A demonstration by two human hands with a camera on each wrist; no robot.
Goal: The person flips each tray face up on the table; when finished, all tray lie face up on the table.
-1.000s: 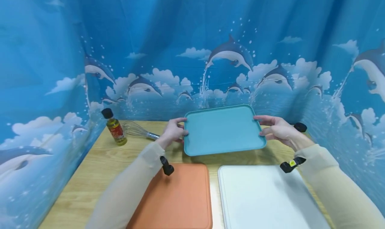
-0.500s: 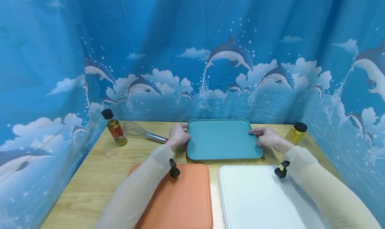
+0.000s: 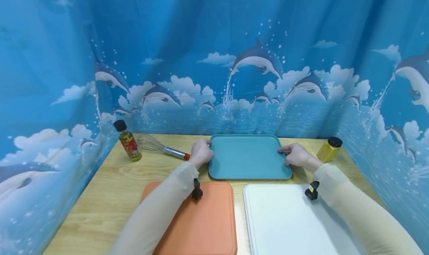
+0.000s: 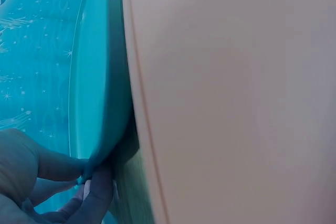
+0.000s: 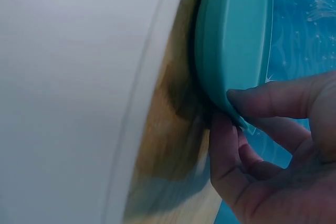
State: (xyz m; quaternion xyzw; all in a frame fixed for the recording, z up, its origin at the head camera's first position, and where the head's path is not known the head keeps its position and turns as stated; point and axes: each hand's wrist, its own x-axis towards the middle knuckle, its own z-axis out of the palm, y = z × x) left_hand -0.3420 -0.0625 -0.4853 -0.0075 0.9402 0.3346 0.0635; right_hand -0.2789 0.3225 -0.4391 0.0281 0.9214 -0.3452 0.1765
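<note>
A teal rectangular tray (image 3: 249, 157) lies at the back of the wooden table, its long side along the curtain. My left hand (image 3: 202, 152) pinches its left short edge; in the left wrist view the thumb sits over the rim and fingers are under it. At the opposite edge my right hand (image 3: 297, 156) pinches the rim, thumb on top and fingers below, as the right wrist view shows. Nearest the left hand is a whisk (image 3: 162, 147) with a red handle end. A yellow jar (image 3: 329, 149) with a black lid stands beyond the right hand.
An orange tray (image 3: 211, 214) lies in front, partly under the left sleeve. Right of it is a white tray (image 3: 291, 217), partly under the right sleeve. An oil bottle (image 3: 130, 143) with a black cap stands at back left. A dolphin-print curtain (image 3: 214, 61) surrounds the table.
The teal tray has come down from a raised, tilted position to lie flat near the back edge, both hands moving with it. The yellow jar has come into fuller view.
</note>
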